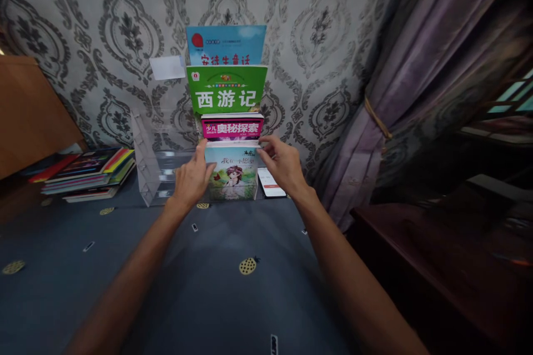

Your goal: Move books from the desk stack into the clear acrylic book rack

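Observation:
Several books stand upright in a clear tiered rack (pixel 145 161) against the wall. Lowest in front is a pale blue-green book (pixel 233 180) with a girl on its cover. Behind it rise a magenta book (pixel 232 128), a green book (pixel 227 89) and a blue book (pixel 227 44). My left hand (pixel 192 177) has its fingers at the front book's left edge. My right hand (pixel 283 163) pinches around the upper right edge of that same book. The front book stands between my two hands.
A pile of books (pixel 94 175) lies at the left beside a wooden panel (pixel 37 111). A phone (pixel 271 183) with a lit screen is right of the front book. A purple curtain (pixel 362 127) hangs at the right, above dark red furniture (pixel 416 255).

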The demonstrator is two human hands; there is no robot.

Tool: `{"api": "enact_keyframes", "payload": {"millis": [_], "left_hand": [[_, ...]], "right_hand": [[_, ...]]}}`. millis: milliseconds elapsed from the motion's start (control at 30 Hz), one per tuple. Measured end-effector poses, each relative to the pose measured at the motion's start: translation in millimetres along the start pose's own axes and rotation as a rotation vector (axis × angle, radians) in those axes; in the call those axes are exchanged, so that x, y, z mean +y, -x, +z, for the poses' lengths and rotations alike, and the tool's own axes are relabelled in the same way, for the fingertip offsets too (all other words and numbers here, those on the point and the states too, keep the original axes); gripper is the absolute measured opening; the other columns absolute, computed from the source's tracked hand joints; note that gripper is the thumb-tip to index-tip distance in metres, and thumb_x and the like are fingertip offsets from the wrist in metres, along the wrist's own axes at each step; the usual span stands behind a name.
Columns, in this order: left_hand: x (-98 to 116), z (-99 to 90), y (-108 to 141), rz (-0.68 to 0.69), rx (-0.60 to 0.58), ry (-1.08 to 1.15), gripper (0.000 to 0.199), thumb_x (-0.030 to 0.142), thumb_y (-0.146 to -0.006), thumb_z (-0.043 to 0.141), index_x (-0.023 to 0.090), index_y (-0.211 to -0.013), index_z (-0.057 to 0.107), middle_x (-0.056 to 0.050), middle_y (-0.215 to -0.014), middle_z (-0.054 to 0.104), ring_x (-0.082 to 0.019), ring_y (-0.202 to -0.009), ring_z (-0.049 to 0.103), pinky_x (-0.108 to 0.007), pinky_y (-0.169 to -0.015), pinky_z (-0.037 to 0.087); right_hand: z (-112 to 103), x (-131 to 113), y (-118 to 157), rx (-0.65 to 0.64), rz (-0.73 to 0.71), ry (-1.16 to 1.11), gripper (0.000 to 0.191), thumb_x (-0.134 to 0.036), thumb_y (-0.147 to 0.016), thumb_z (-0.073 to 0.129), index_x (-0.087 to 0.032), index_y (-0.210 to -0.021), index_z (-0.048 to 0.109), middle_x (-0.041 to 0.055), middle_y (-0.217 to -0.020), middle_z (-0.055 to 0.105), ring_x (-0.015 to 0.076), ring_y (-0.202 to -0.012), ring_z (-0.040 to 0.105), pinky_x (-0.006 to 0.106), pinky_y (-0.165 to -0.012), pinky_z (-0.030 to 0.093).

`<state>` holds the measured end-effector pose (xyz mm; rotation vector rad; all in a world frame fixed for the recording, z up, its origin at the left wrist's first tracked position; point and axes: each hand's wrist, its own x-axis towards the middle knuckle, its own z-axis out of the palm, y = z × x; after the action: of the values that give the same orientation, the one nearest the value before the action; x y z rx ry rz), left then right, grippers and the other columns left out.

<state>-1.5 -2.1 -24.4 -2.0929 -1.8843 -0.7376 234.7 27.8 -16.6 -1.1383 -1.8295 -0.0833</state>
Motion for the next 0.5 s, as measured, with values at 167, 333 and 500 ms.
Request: {"api": "enact_keyframes", "payload": {"millis": [167,333,500], "left_hand": [[0.6,1.7,1.6,0.039,0.011,-0.003,0.055,0.035,-0.102,0.048,0.023,-0.153,0.032,-0.015,-0.141,0.060,-0.028,-0.105,0.071,-0.037,-0.085,0.055],[-0.4,2.7,1.2,0.057,0.015,0.004,0.054,0.033,-0.102,0.047,0.022,-0.153,0.034,-0.015,-0.138,0.061,-0.028,-0.109,0.069,-0.035,-0.086,0.055],[-2.1,4.5,0.3,0.072,0.024,0.049,0.054,0.030,-0.100,0.048,0.022,-0.152,0.034,-0.013,-0.135,0.062,-0.028,-0.110,0.068,-0.034,-0.086,0.054]], "right_hand": [[4.1,0.7,1.3,0.038,-0.101,-0.004,0.026,-0.021,-0.092,0.054,-0.021,-0.109,0.074,0.0071,-0.090,0.073,0.0224,-0.083,0.068,0.032,-0.075,0.050],[5.4,1.1,1.4,-0.008,-0.030,0.000,0.031,-0.018,-0.093,0.053,-0.024,-0.113,0.075,0.0071,-0.107,0.077,0.0231,-0.096,0.070,0.035,-0.085,0.053],[6.8,0.5,1.7,-0.015,0.014,-0.028,0.031,-0.018,-0.092,0.054,-0.024,-0.114,0.076,0.0064,-0.112,0.078,0.0239,-0.097,0.072,0.036,-0.086,0.055]]}}
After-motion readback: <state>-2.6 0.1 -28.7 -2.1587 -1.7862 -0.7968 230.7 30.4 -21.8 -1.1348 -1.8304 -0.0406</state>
